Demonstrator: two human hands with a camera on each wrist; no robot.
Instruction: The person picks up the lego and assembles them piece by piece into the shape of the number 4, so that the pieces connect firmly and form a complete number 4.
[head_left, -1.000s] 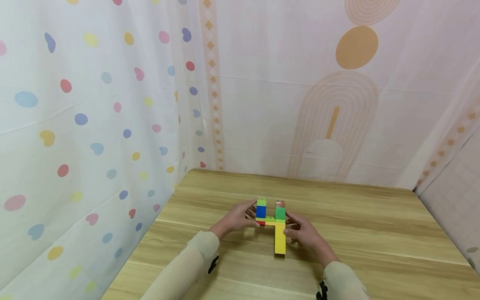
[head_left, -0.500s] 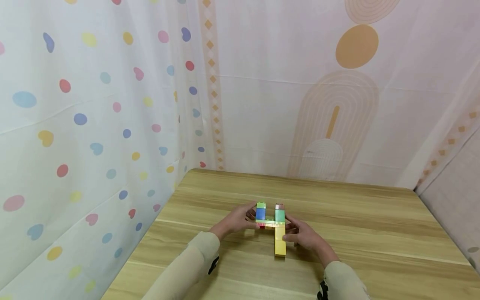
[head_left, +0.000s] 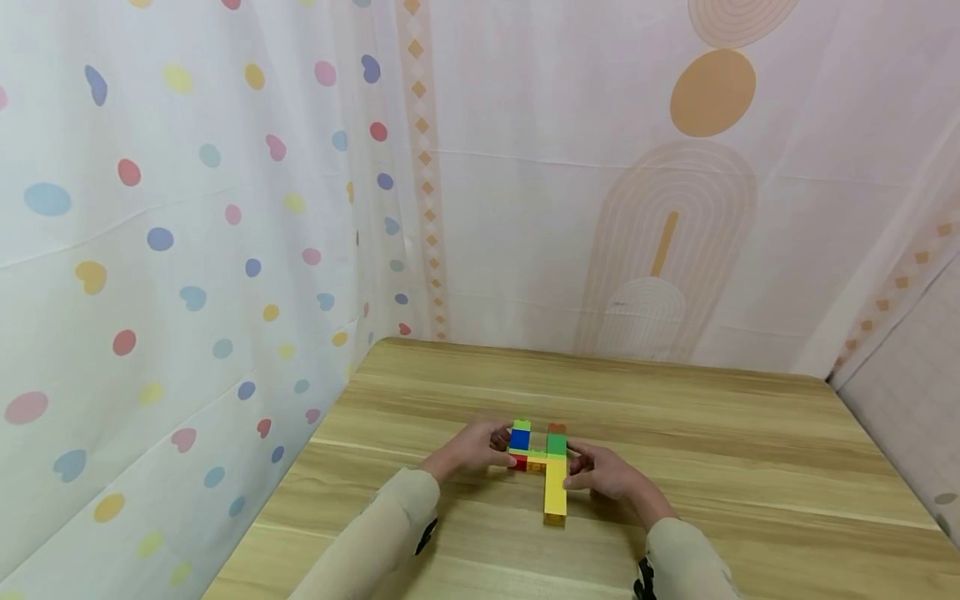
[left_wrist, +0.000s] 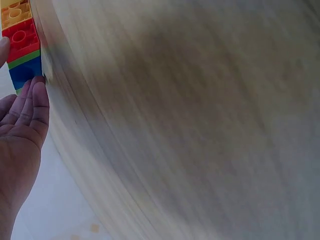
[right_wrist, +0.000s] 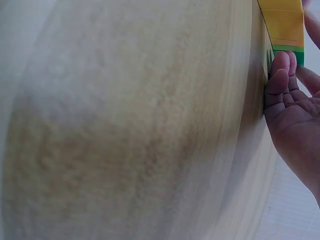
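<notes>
A structure of toy building bricks [head_left: 555,487] is between my two hands in the head view, shaped like a figure 4. Its left column has a blue brick [head_left: 520,439] under a lime one, with red and orange bricks below. The right column is green and long yellow, topped by a reddish-brown brick. My left hand [head_left: 480,446] holds the left column, thumb by the red brick [left_wrist: 22,40] and fingers at the blue in the left wrist view. My right hand [head_left: 606,472] grips the right column, fingertips at the green brick [right_wrist: 295,54] in the right wrist view.
The wooden table [head_left: 712,442] spreads around the hands. A dotted curtain [head_left: 225,250] hangs along its left side, and a pale patterned curtain [head_left: 525,250] stands behind its far edge.
Both hands have brought the brick structure a little nearer to me and slightly left. It has tilted, so the open underside of the lowest yellow brick now shows.
</notes>
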